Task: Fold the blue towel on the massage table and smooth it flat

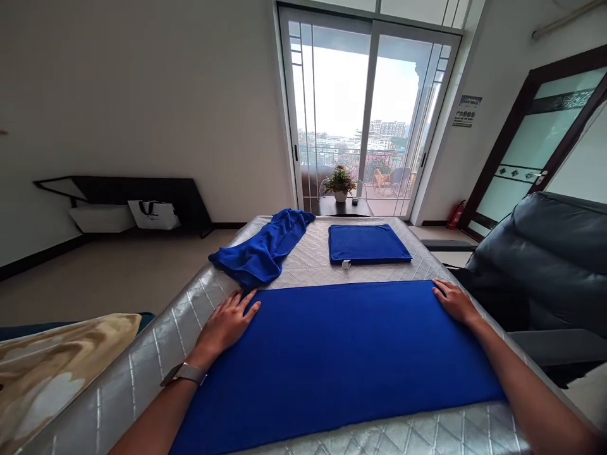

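Note:
A blue cloth [346, 354] lies spread flat in front of me on the silver quilted table cover [303, 272]. My left hand [232, 319] rests flat on its far left corner, fingers apart. On the far right corner lies my right hand [454, 300], its fingers stretched out and touching the cloth. Beyond the left hand is a crumpled blue cloth [268, 246], close to the spread one. A neatly folded blue cloth [370, 243] with a small white tag sits farther back, to the right of the crumpled one.
A black padded chair [559, 265] stands close at the right. At the lower left is a brown and cream blanket [61, 366]. Past the far edge, a flower pot [340, 194] stands on a small dark table before the sliding glass door [372, 126].

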The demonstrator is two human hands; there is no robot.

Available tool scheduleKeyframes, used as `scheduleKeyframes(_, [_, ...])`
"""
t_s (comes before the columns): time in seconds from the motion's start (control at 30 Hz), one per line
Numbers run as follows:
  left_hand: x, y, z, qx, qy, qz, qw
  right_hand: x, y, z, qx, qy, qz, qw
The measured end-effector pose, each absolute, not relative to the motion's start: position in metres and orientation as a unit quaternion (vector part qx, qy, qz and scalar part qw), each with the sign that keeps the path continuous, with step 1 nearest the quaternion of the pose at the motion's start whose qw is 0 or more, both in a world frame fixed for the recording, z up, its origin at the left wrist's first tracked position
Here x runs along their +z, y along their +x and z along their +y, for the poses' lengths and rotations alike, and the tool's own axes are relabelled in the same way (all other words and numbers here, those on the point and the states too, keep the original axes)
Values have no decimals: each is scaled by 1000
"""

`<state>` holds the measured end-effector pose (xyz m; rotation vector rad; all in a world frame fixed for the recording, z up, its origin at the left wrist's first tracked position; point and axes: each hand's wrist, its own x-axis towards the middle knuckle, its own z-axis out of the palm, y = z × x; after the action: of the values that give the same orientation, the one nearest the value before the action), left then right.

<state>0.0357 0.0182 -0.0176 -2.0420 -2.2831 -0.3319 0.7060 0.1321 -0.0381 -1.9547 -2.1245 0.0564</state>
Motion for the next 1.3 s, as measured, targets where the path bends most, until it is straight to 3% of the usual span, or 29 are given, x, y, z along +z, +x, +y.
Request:
scheduleKeyframes(0.27, [-10,38,20,-57,-668,-739,61,-41,713,143,69,-657,-731,174])
scheduleKeyframes(0.6, [18,82,15,-119,-704,-676,180,-32,709,152,86,-666,-724,158])
scheduleKeyframes(0.73, [29,166,19,-134,-764,-615,143,-20,712,160,103,-675,-718,135])
scheduleKeyframes(0.97, [49,387,2,-103,-949,-289,68,14,702,178,104,-718,-685,63])
scheduleKeyframes(1.13, [27,501,-3,-91,-975,-169,111,30,687,185,90,-748,-658,20])
scheduleKeyframes(1.3, [3,566,2,-110,-972,-100,183,37,680,190,75,-750,-657,-18])
